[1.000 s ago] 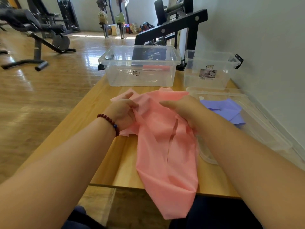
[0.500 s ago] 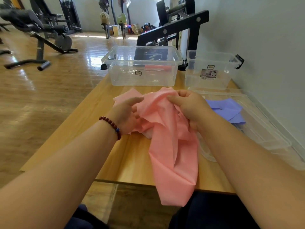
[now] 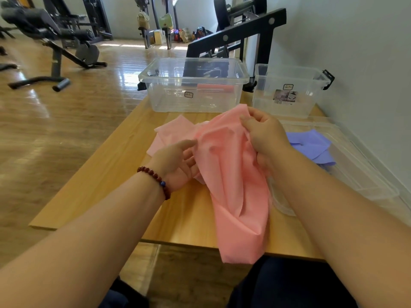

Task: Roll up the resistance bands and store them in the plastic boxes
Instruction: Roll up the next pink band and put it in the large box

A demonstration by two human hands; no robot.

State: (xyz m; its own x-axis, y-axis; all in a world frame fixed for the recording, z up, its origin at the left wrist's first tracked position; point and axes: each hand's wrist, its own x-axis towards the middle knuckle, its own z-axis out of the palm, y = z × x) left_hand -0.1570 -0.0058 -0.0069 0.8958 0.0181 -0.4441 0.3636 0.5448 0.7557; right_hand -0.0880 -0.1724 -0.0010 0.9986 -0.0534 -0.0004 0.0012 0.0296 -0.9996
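My right hand (image 3: 264, 136) grips the pink band (image 3: 231, 187) bunched over the table (image 3: 124, 165), tail hanging off the table's near edge; my left hand (image 3: 175, 163) pinches a fold. It seems light, limp, clingy: best taken flat at one end

A crumpled pink band (image 3: 231, 174) is hanging over the worktop (image 3: 111, 185) edge, a purple band (image 3: 311, 145) lying beside it, a large box (image 3: 193, 101) and a small box (image 3: 287, 107) standing behind.

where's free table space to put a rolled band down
Bare wood runs down the left of the table, bordered by the large clear box and the pink resistance band. The right side is crowded: purple band, clear lid, small box.
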